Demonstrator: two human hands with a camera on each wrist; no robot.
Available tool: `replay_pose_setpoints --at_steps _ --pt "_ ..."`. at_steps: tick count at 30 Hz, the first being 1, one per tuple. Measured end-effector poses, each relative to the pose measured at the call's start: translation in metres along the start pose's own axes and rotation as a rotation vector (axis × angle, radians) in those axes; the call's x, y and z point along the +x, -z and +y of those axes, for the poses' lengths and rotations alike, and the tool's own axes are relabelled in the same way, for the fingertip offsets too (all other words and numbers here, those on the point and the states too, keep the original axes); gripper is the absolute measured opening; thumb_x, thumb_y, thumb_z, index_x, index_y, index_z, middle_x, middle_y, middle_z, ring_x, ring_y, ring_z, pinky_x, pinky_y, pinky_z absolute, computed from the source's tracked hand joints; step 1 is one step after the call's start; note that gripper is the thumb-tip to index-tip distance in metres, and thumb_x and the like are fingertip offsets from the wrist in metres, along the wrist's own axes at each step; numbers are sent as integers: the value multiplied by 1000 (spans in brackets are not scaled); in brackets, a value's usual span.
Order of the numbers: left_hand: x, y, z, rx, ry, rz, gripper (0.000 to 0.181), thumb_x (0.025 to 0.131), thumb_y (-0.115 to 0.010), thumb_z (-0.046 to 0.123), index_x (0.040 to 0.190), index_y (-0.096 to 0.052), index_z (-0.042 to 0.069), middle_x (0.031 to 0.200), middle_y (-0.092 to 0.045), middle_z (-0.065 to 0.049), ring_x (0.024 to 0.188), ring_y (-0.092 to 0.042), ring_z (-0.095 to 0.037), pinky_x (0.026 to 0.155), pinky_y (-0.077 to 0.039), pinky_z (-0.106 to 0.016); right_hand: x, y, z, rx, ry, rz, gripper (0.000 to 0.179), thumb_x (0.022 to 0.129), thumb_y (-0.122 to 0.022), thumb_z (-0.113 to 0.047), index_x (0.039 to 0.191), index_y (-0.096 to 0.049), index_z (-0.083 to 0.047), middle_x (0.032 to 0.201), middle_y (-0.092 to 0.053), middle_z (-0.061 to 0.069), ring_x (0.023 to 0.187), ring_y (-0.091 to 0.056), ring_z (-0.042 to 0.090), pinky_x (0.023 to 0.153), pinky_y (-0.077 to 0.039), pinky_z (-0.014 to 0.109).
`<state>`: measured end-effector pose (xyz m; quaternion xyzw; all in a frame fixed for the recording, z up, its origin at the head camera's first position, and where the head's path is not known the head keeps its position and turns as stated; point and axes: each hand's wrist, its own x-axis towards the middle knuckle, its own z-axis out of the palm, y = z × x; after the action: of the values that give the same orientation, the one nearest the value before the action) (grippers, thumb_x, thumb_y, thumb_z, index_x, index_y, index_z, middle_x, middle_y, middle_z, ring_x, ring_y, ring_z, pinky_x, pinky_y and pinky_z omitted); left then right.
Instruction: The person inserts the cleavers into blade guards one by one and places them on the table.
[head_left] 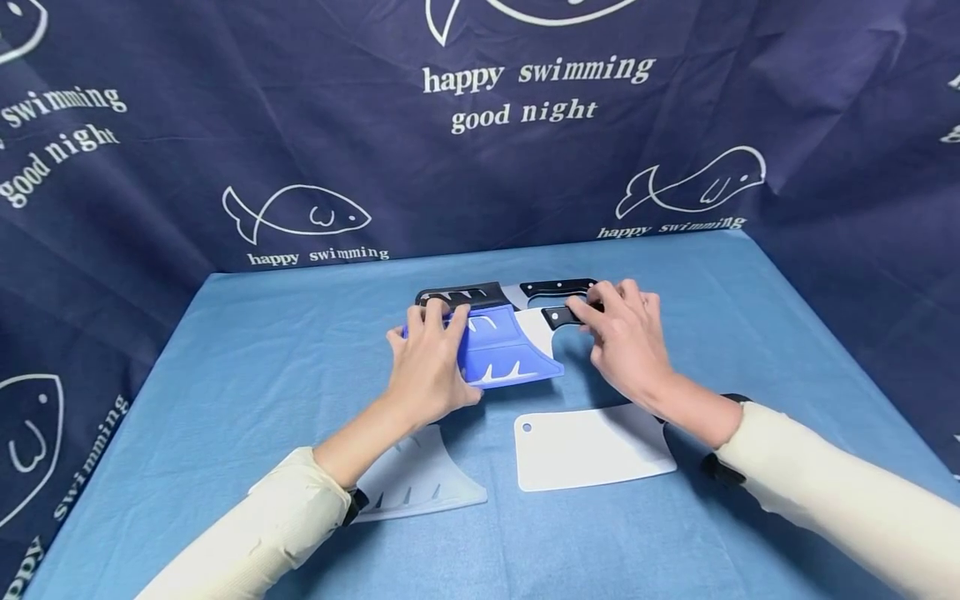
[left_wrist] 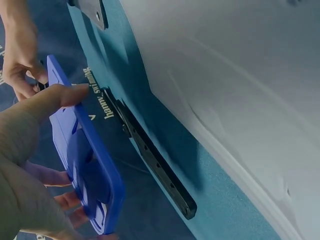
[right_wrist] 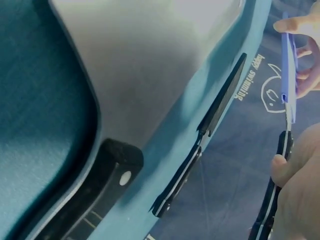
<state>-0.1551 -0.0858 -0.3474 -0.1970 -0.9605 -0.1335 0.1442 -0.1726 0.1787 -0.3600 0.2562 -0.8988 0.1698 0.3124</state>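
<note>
- While my left hand (head_left: 429, 362) pinched the blue sheath (head_left: 513, 350) between thumb and fingers, my right hand (head_left: 628, 342) was curled round the black handle (head_left: 557, 317) of the knife (head_left: 537, 323).
- The sheath covered most of that knife's blade, and only a pale strip showed between its edge and the handle.
- I held the 2 together above the blue table (head_left: 262, 358), clear of the cloth, near the middle of its far half.
- My left thumb sat on the sheath's near edge, with the fingers on its far edge.
- Just behind lay a 2nd knife (head_left: 577, 286), its blade inside a black sheath (head_left: 491, 293), its handle pointing to my right.
- A translucent sheath (head_left: 431, 479) lay nearer me, partly hidden under my left forearm.
- Beside it, to the right and apart from it, lay a cleaver (head_left: 592, 450) with 1 hole in a blade corner; my right forearm crossed over its handle.
- Beyond the table hung a dark blue cloth (head_left: 487, 192) with white fish outlines and lettering.
</note>
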Motion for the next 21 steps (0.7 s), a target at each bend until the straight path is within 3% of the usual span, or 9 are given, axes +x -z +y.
replay_pose_setpoints --at_steps 10,15,21 --pt "4 0 0 -7 15 -86 108 46 -93 43 138 -47 10 126 -42 -16 113 -35 -36 76 -36 -60 2 1 -1 -22 -60 -117 41 79 -61 9 114 -70 -12 94 -54 9 87 -43 32 71 -31 51" --pt "8 -4 -2 -19 39 -161 109 46 -93 44 138 -49 7 127 -40 -17 114 -34 -36 76 -37 -65 6 0 -2 -1 -108 -232 42 80 -60 10 115 -71 -9 92 -54 7 82 -40 29 68 -32 48" --pt "11 -10 -5 -34 87 -279 110 47 -94 45 139 -49 7 126 -40 -15 117 -34 -36 81 -36 -64 8 -7 0 17 -181 -397 50 75 -60 13 121 -68 -5 96 -56 8 89 -43 28 73 -36 51"
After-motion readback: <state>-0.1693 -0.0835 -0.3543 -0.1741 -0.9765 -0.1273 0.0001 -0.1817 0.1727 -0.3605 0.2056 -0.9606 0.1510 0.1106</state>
